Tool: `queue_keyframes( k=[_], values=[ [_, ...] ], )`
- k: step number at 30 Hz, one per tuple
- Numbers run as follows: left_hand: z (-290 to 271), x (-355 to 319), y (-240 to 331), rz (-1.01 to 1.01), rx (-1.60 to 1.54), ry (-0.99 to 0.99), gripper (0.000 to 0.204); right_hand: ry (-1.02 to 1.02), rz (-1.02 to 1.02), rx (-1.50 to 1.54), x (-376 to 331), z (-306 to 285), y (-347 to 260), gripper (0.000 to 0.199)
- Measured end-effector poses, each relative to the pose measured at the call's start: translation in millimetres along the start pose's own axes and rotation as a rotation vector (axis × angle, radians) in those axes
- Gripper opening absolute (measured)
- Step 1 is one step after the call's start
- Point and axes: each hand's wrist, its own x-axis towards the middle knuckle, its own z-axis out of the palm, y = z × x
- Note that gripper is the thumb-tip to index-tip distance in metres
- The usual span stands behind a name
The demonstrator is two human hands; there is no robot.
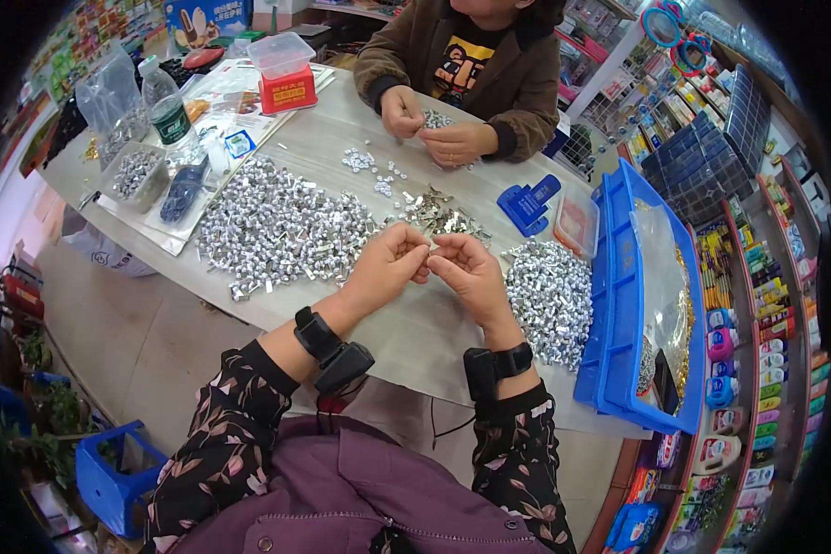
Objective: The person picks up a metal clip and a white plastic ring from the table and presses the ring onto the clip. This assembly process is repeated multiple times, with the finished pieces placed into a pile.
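My left hand [385, 269] and my right hand [474, 277] meet over the table, fingertips pinched close together. Whatever sits between them is too small to make out. Just beyond my fingers lies a small heap of thin brassy metal pieces [445, 218]. To the left spreads a wide pile of small silvery metal parts [282, 222]. Another pile of small silvery parts [551, 294] lies beside my right hand, against a blue plastic crate [609, 305]. Some tiny whitish pieces [360, 161] are scattered farther off. Each of my wrists wears a black strapped device.
Across the table a person's hands [434, 129] work close together over small parts. A blue plastic holder [528, 205] and a clear tub [577, 223] stand at right. Far left are a tub of silvery parts [135, 174], a bottle [163, 106] and a red box [288, 90].
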Motion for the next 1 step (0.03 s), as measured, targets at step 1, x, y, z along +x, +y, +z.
queue_keyframes(
  k=[1],
  values=[
    [-0.3, -0.5, -1.6, 0.058, 0.081, -0.007, 0.009, -0.002, 0.004, 0.001, -0.1, 1.1, 1.2, 0.020]
  ],
)
